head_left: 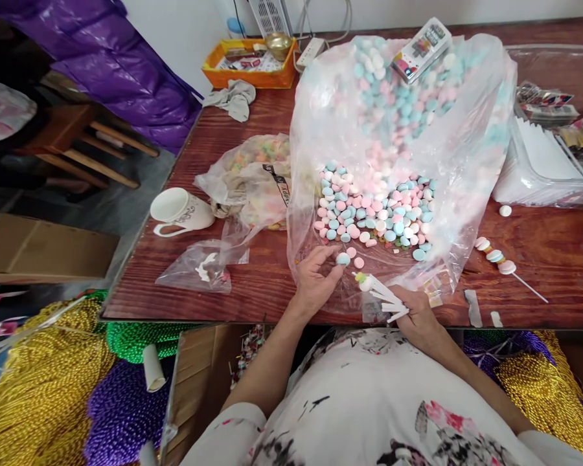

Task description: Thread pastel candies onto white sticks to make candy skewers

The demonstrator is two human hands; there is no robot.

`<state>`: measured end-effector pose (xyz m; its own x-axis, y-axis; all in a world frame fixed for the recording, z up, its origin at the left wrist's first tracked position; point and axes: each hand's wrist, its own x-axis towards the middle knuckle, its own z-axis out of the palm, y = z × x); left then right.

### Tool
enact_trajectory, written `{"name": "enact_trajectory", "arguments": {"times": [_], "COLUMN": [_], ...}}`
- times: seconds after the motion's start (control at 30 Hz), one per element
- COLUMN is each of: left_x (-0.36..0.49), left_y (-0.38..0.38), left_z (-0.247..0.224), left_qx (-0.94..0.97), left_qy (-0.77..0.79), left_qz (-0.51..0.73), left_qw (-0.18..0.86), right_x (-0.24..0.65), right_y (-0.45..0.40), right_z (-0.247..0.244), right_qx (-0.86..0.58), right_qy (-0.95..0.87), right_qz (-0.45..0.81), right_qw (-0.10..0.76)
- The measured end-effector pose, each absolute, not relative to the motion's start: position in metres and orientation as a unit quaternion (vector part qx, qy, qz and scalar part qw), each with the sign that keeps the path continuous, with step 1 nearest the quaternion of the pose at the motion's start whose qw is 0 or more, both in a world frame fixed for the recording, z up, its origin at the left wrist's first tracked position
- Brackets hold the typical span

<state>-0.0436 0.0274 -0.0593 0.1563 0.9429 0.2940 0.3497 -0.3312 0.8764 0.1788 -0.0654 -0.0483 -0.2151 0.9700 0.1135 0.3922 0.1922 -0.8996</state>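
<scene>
My left hand (315,281) pinches a pale blue candy (342,259) between thumb and fingertips, low over the table. My right hand (418,312) grips several thin white sticks (388,299) that point up and left. On one stick's tip sit a white candy (365,283) and a small yellow-green piece. Two loose pink candies (359,263) lie just beyond my fingers. Past them, a heap of pink, blue and white candies (369,206) spills from a large clear plastic bag (466,213). A stick threaded with candies (495,256) lies at the right.
A white mug (182,212) stands at the left beside a second bag of colourful sweets (257,175). An orange tray (252,72) is at the back. A clear plastic container (544,188) sits at the right. Beaded strands (39,382) hang or lie below the table edge.
</scene>
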Motion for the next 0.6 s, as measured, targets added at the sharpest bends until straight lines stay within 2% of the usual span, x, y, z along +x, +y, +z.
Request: {"name": "enact_trajectory", "arguments": {"times": [0.13, 0.33, 0.6], "left_x": [-0.033, -0.022, -0.021], "left_y": [0.016, 0.005, 0.008], "left_z": [-0.043, -0.036, -0.041], "left_qx": [0.609, 0.582, 0.646], "left_qy": [0.445, 0.414, 0.443], "left_qz": [0.49, 0.532, 0.534], "left_qw": [0.436, 0.455, 0.318], "right_x": [0.178, 0.18, 0.176], "right_y": [-0.066, -0.066, -0.072], "right_z": [-0.049, -0.047, -0.042], "right_qx": [-0.507, -0.53, -0.511], "right_qy": [-0.676, -0.66, -0.624], "right_qz": [0.382, 0.373, 0.43], "right_qw": [0.373, 0.379, 0.406]}}
